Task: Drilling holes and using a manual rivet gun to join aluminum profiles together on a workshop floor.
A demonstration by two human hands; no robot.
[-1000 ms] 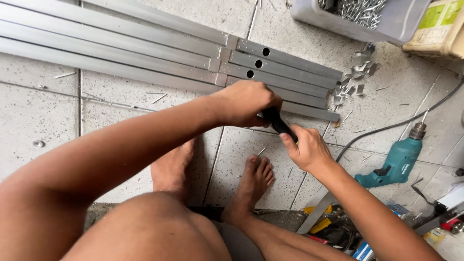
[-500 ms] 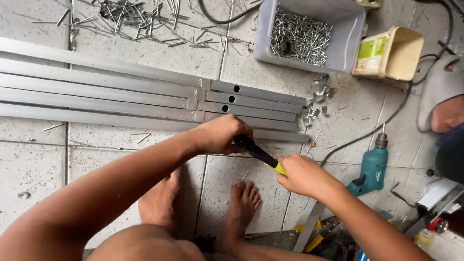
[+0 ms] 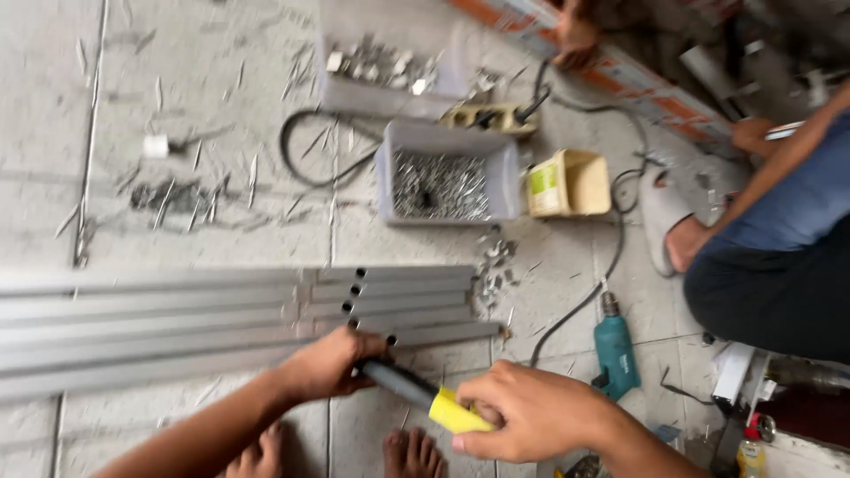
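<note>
At the left of the frame I see grey metal rails (image 3: 159, 327) lying side by side on the tiled floor (image 3: 177, 97), their long edges touching, running from the left edge to mid-frame. Above them the floor is strewn with small metal offcuts (image 3: 177, 199), yet it has open room. My left hand (image 3: 332, 363) sits at lower centre, its grip closed around the black shaft of a tool (image 3: 403, 385) right at the near edge of the rails, beside a row of punched holes. My right hand (image 3: 522, 412) is just to its right, closed on the tool's yellow handle (image 3: 456, 412). The tool lies tilted between both hands, just above my bare toes at the bottom edge. In the upper middle stands a grey bin of screws (image 3: 443, 181), with a yellow box (image 3: 571, 181) just beside it. A teal drill (image 3: 614, 354) lies near my right hand, its cord running upward. Another person's leg (image 3: 779, 265) crowds the right edge.
</note>
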